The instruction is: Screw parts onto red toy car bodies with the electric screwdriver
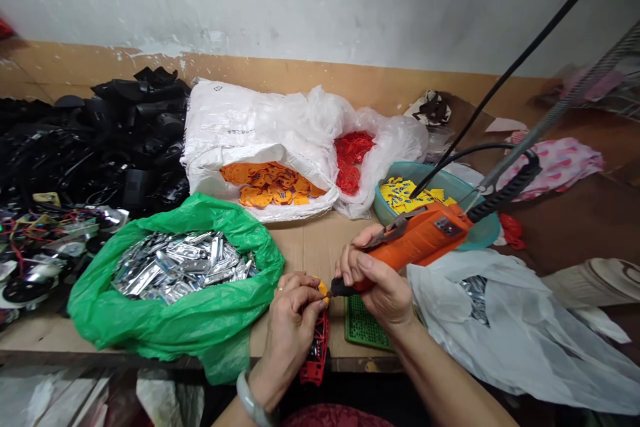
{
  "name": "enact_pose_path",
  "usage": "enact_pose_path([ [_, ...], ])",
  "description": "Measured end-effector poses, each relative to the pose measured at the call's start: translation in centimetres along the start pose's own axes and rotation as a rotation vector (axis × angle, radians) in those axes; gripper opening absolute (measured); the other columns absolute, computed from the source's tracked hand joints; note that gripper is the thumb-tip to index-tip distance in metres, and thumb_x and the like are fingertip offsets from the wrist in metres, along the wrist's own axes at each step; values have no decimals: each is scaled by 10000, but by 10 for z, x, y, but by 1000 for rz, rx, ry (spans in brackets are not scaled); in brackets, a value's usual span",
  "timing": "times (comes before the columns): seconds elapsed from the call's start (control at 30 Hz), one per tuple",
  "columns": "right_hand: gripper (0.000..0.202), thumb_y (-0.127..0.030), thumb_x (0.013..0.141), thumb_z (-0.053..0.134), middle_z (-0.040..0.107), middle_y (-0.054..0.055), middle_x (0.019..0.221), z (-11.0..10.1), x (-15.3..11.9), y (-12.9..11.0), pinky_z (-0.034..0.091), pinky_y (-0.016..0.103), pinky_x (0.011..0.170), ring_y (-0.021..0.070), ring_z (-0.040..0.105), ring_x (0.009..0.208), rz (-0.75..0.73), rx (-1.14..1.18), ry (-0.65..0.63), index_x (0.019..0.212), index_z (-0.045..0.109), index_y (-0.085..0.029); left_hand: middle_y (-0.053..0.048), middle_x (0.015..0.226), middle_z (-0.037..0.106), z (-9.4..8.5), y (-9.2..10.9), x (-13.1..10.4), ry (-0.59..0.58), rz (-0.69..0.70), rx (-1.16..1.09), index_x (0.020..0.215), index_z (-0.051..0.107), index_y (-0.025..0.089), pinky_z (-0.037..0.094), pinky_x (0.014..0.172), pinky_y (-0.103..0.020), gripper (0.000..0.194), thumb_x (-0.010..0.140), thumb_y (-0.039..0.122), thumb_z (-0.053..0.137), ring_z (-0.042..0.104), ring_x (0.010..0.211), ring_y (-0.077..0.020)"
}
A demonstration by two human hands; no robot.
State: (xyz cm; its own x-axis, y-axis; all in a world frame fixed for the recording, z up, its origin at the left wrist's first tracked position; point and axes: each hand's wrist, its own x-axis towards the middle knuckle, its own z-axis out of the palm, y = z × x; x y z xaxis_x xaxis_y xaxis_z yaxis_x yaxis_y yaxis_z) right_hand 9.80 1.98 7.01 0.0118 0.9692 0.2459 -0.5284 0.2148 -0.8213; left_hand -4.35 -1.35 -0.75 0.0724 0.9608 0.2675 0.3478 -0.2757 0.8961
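My right hand (pixel 377 273) is wrapped round an orange electric screwdriver (pixel 415 240), which hangs from a coiled cord and a spring. Its black nose points left, and the bit's tip is close to my left fingertips. My left hand (pixel 295 313) pinches at a red plastic toy part (pixel 316 347) with an orange-yellow piece (pixel 323 290) at its upper end. The red part lies at the table's front edge, partly covered by my fingers. Whether the bit touches a screw is too small to tell.
Left stands a green bag (pixel 210 213) of shiny metal pieces (pixel 190 260). Behind are a white sack (pixel 240 113) of orange parts (pixel 273 183), red parts (pixel 350 157) and a teal basin (pixel 387 213) of yellow pieces. A green basket (pixel 367 327) and white bag (pixel 530 333) sit right.
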Motion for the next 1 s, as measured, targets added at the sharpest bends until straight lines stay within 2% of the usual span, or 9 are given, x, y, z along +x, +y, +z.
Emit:
enact_pose_path([
  [0.3,219,-324,756,736,476,-88,471,-2,-1,1,440,313,499,137,465,419,-11,-1,-26,884,589,-226,-72,922,755,2,-1,1,-20,1,-16,726,734,227,465,926,-455,163,836,166,629,642,992,-274],
  [0.37,218,-327,758,737,475,-87,472,-4,-2,1,444,316,501,139,468,421,-13,-10,-31,881,588,-225,-94,1065,741,0,-5,-6,-4,-26,32,888,762,226,459,969,-476,132,818,190,656,620,1085,-295],
  [0.47,212,-321,777,732,492,-83,493,-9,-2,0,482,330,528,138,484,436,-34,-25,-22,899,584,-229,-137,1263,667,-4,-16,-22,70,-97,129,1198,677,200,453,1013,-489,373,832,264,651,578,1201,-316],
  [0.6,225,-313,772,743,497,-86,492,-18,0,2,513,343,545,138,491,439,-50,-49,21,910,585,-231,-165,1196,683,-5,-27,-33,43,-246,280,1274,604,166,492,938,-443,420,929,380,498,647,1108,-314],
  [0.7,233,-316,766,747,506,-84,496,-21,2,5,516,343,552,140,502,445,-42,-66,27,910,588,-224,-165,1126,694,-3,-21,-23,-27,-336,404,1220,630,180,496,859,-392,415,923,430,482,676,1038,-321],
  [0.8,213,-317,789,735,511,-85,515,-24,1,6,522,340,561,132,504,447,-47,-78,24,916,592,-224,-147,1033,694,-2,-6,-8,-114,-390,450,1052,652,207,475,783,-372,307,906,422,489,684,961,-323],
  [0.9,198,-315,806,724,522,-82,531,-27,0,7,523,335,565,128,510,454,-47,-86,22,925,593,-225,-122,923,693,-2,6,2,-172,-429,444,888,592,230,446,742,-368,194,883,405,509,675,882,-316],
  [1.0,198,-310,807,720,521,-83,524,-30,-1,5,528,340,564,136,520,458,-47,-79,19,932,591,-226,-84,838,679,-1,10,2,-174,-485,407,822,512,256,425,696,-348,149,853,398,547,667,809,-291],
])
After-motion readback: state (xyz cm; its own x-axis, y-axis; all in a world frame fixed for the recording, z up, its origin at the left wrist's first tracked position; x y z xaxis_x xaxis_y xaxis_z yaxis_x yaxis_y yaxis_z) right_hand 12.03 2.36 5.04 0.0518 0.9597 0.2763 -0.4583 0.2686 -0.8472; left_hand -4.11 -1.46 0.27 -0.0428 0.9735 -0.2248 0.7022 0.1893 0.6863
